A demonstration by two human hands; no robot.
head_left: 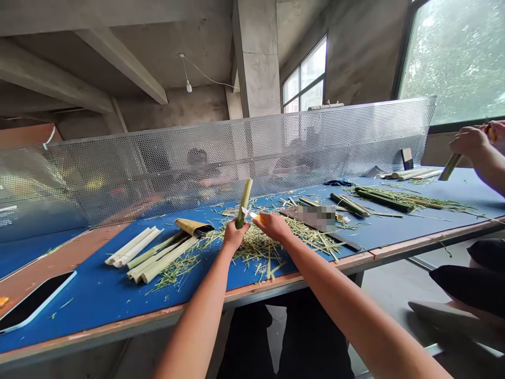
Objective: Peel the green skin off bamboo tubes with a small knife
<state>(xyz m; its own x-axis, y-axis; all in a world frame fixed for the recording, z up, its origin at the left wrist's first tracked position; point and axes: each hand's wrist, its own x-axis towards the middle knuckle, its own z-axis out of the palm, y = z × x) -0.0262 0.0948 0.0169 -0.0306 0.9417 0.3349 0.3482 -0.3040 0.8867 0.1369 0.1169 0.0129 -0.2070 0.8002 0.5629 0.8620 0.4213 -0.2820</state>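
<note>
Right forearm (355, 310) leads to right hand (273, 226), fingers (263, 221) clenched on yellow-handled knife (252, 216); left hand (235, 235) grips green bamboo stalk (244, 199) upright above shavings (252, 245). I'd worry: blade slipping off stalk could nick left fingers (241, 227).

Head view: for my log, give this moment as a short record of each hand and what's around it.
Left hand: grips a green bamboo stalk, held upright
Right hand: holds a yellow-handled knife, blade at the stalk
Surface: blue-topped workbench, with bamboo shavings around the hands
Nearby: pale peeled bamboo strips; perforated metal screen along the far edge
Co-worker: hand at right, holding a bamboo piece
</note>
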